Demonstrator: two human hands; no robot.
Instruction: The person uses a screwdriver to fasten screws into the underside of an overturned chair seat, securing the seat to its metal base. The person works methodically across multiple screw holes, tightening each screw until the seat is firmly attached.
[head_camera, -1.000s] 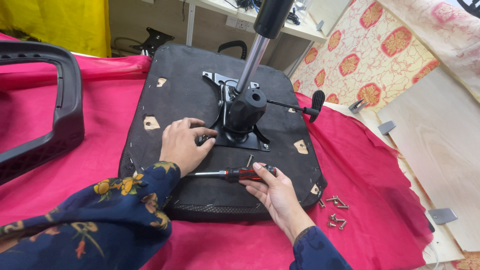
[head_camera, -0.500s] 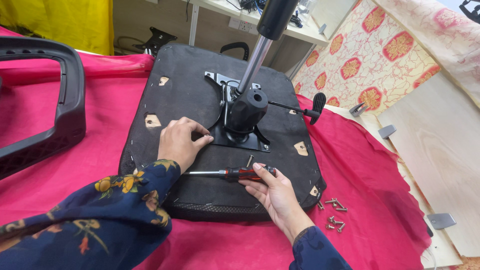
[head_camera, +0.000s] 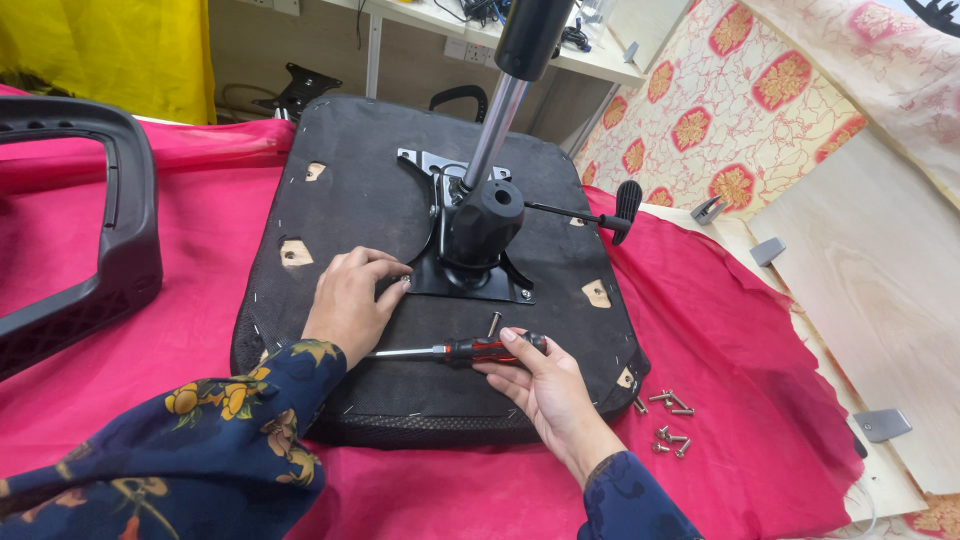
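Note:
An upturned black chair seat (head_camera: 370, 190) lies on a red cloth, with its black metal tilt mechanism (head_camera: 480, 230) and gas cylinder (head_camera: 505, 95) standing up from the middle. My left hand (head_camera: 350, 300) rests on the seat, fingertips touching the left corner of the mechanism's plate. My right hand (head_camera: 545, 385) holds a red and black screwdriver (head_camera: 470, 350) by its handle, the shaft lying flat and pointing left toward my left hand. A loose screw (head_camera: 493, 323) stands on the seat just above the handle.
Several loose screws (head_camera: 668, 420) lie on the red cloth (head_camera: 200, 250) right of the seat. A black chair armrest (head_camera: 90, 230) lies at the left. Wooden panels with grey brackets (head_camera: 880, 300) sit at the right. A desk and patterned fabric are behind.
The camera has drawn a little closer. My left fingers have shifted slightly along the plate's corner. The screwdriver stays flat in my right hand.

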